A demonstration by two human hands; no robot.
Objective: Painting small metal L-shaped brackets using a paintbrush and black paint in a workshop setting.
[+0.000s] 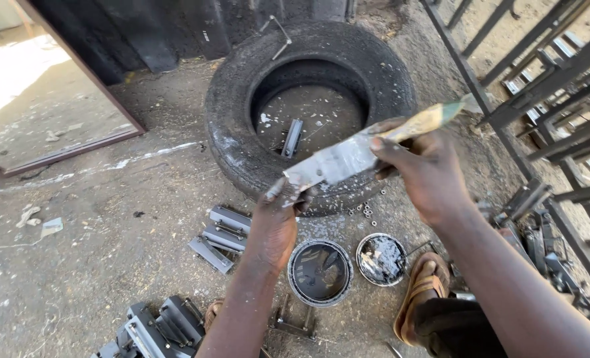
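Down over the dusty concrete floor (76,265), the person's right hand (422,174) is closed around the handle end of a wide paint-smeared brush (368,149), held slantwise in front of an old tyre (242,139). The left hand (276,222) pinches the grey, paint-caked end of that brush between thumb and fingers; the fingertips are coated so thickly that I can hardly tell where they stop and the bristles start. The far tip of the handle blurs against the metal gate (547,86) on the right.

Just below the hands sit an open paint tin (320,272) with dark contents and, beside it, its lid (381,258) smeared silver. A sandal (424,292) shows near the lid, the foot partly hidden by the right forearm. Grey painted metal brackets (220,237) lie left of the tin; more of them (152,328) are cut off by the bottom edge. One small metal piece (292,138) lies inside the tyre.
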